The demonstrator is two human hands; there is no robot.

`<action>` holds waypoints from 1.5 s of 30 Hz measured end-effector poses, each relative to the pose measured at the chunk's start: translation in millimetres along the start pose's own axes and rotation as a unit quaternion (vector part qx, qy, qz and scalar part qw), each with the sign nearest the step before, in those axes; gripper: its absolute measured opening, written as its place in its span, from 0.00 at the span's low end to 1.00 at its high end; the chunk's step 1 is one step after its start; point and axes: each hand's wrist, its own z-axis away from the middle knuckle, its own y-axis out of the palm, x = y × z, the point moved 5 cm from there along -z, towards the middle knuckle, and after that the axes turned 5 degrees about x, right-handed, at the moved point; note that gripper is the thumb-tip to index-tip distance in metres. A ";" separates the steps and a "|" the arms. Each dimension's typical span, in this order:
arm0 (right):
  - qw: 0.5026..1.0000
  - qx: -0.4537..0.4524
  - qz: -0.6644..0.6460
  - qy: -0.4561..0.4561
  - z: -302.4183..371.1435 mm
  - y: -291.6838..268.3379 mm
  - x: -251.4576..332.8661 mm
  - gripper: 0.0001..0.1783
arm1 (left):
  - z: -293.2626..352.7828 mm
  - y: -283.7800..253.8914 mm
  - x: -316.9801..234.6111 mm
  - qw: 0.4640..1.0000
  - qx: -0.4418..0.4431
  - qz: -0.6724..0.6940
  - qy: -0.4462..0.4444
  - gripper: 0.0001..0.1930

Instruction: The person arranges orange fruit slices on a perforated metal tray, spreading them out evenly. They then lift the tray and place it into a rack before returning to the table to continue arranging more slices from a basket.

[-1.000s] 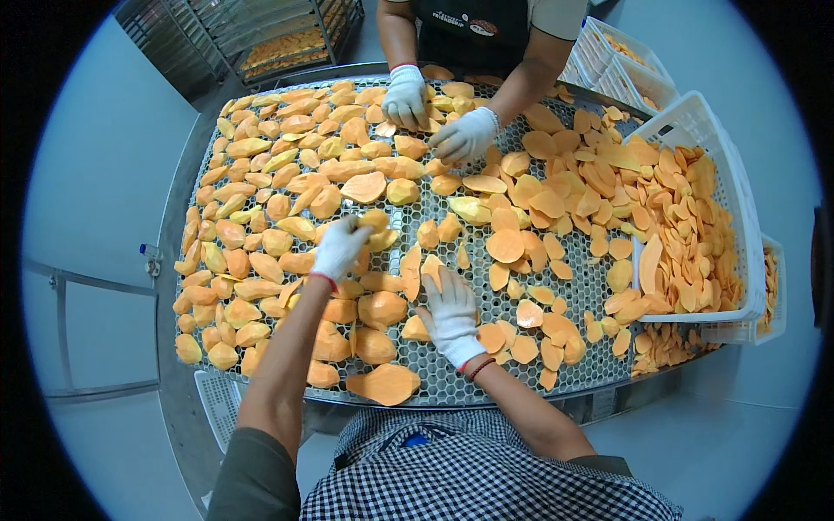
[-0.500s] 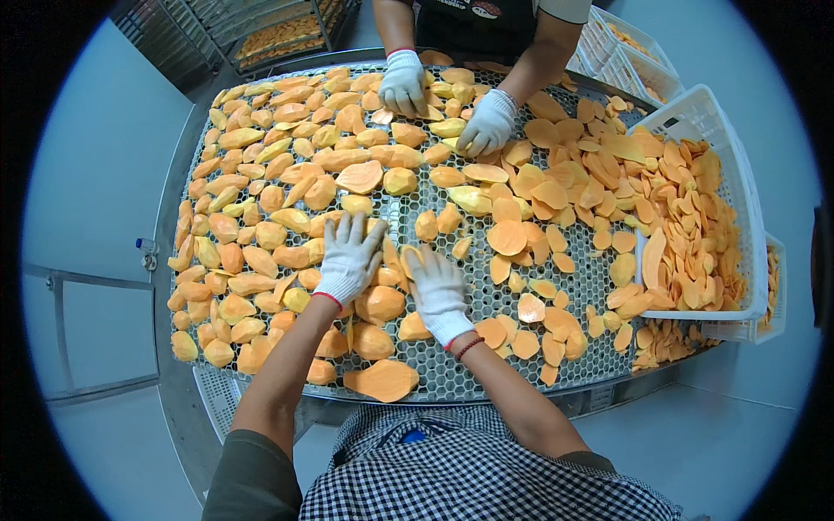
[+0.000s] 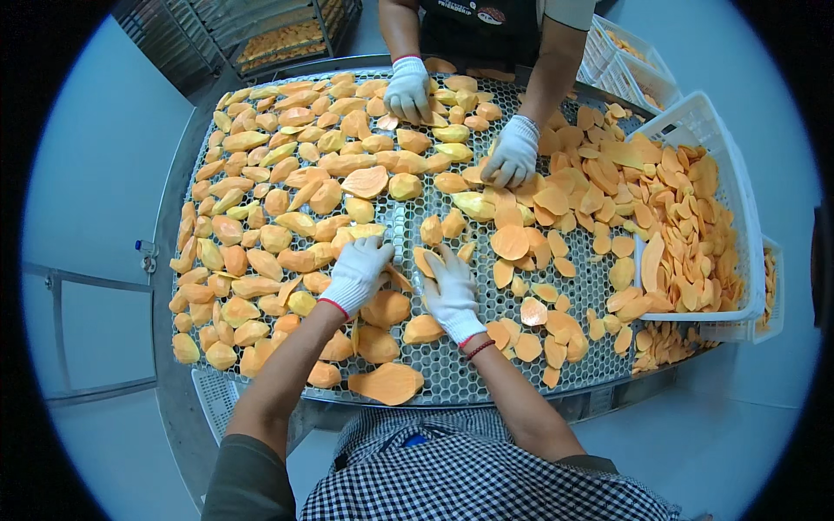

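My gloved left hand (image 3: 358, 271) bends over the pieces at the middle of the mesh tray (image 3: 404, 221), fingers drawn together on a pale orange slice (image 3: 358, 233). Partly hidden, another piece shows beside its thumb. Just to the right, my gloved right hand (image 3: 452, 293) pinches a small orange slice (image 3: 425, 261) at its fingertips, above the tray. Two short orange chunks lie beyond that hand. Between my forearms lie larger pieces, among them a broad flat one (image 3: 387, 384) at the near edge.
Across the table a co-worker's gloved hands (image 3: 512, 154) handle slices. Rows of orange pieces (image 3: 248, 234) cover the left side. A white plastic crate (image 3: 744, 200) lies tipped at the right, slices spilling out. More crates (image 3: 630, 61) and a rack (image 3: 278, 39) stand behind.
My right hand has shifted slightly right with its slice. My left hand's fingers have drawn together from a spread pose. The co-worker's hand on the right side has moved right and nearer.
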 end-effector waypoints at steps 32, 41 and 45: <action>0.999 0.009 -0.047 0.008 -90.2 -24.4 12.6 0.23 | 31.9 14.4 -10.9 0.973 -0.225 0.025 -0.039 0.32; 0.996 0.024 0.043 -0.078 -77.9 26.1 2.3 0.34 | -7.0 34.6 3.2 0.984 -0.173 -0.033 -0.038 0.34; 0.996 -0.072 -0.030 -0.040 -59.4 -12.5 -33.9 0.34 | 14.0 32.1 11.4 0.983 -0.178 -0.010 -0.049 0.36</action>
